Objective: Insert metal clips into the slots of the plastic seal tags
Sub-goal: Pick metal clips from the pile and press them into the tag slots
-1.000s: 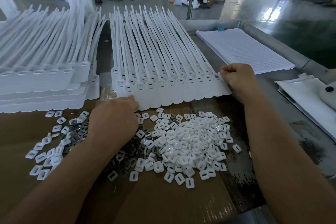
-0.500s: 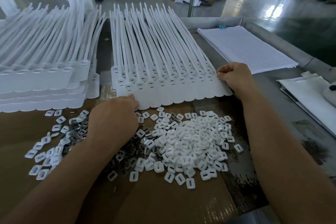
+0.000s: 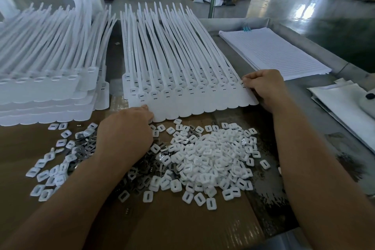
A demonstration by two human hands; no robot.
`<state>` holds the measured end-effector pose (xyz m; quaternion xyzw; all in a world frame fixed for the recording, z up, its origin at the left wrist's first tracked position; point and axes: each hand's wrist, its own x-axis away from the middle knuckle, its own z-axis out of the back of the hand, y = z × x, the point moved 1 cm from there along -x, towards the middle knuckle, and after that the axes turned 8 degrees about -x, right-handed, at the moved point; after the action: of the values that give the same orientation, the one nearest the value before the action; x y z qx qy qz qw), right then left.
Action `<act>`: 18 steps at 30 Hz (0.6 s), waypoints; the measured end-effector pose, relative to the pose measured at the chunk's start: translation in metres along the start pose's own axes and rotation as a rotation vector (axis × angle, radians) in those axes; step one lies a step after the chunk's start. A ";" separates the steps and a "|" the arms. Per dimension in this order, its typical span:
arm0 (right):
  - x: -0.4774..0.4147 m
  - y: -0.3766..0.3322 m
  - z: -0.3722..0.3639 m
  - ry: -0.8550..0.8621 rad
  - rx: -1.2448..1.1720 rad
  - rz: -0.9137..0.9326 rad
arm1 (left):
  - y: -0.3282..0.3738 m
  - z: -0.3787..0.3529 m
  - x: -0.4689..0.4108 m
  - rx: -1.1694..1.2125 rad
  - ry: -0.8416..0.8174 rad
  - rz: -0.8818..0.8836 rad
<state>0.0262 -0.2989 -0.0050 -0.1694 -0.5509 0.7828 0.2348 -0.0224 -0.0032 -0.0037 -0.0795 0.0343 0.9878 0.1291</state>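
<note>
Little shifted since earlier: right hand (image 3: 263,87), fingers curled, pinches the rightmost of the white plastic seal tags (image 3: 182,87) fanned beyond both hands. Left hand (image 3: 125,134) rests over grey metal clips (image 3: 140,170); its grip cannot be told.

White plastic everywhere we look: the seal tags (image 3: 182,87) at twelve o'clock are smooth and matt, with a faint sheen along the straps. The stacked tags (image 3: 40,95) at ten o'clock show the same milky finish. Down at six o'clock the little square caps (image 3: 213,160) are white plastic too, a touch glossier. Among them, towards seven o'clock, we catch the metal clips (image 3: 140,168), dark grey and glinting. Underneath we've got brown cardboard (image 3: 182,227), matt, with a glossy taped patch. The table (image 3: 300,119) at three o'clock is dull grey metal, blotchy. At one o'clock lies lined paper (image 3: 274,53), matt white. Beyond, the floor (image 3: 284,2) is glossy and mirrors the light.
</note>
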 end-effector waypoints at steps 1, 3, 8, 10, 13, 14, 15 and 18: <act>0.000 0.000 -0.001 0.012 0.006 0.004 | 0.000 0.000 0.000 -0.003 0.000 -0.002; -0.001 0.000 -0.002 0.049 0.027 0.019 | 0.000 0.000 0.000 0.004 0.007 0.000; -0.006 0.000 -0.004 0.063 -0.003 -0.029 | 0.000 0.000 -0.001 0.006 -0.011 0.006; -0.007 0.000 -0.006 0.050 -0.010 -0.053 | 0.000 0.000 -0.001 0.003 -0.006 0.006; -0.008 -0.002 -0.009 0.063 -0.016 -0.075 | 0.000 0.001 -0.001 0.000 0.006 0.012; -0.008 -0.002 -0.010 0.073 -0.009 -0.074 | 0.000 0.001 -0.002 -0.003 0.006 0.014; -0.007 -0.002 -0.010 0.080 -0.007 -0.073 | 0.000 0.001 -0.002 -0.006 0.003 0.015; -0.006 -0.001 -0.009 0.069 -0.019 -0.071 | 0.001 0.001 -0.002 -0.005 -0.003 0.008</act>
<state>0.0360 -0.2946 -0.0067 -0.1789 -0.5555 0.7624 0.2797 -0.0213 -0.0047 -0.0020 -0.0785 0.0318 0.9886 0.1248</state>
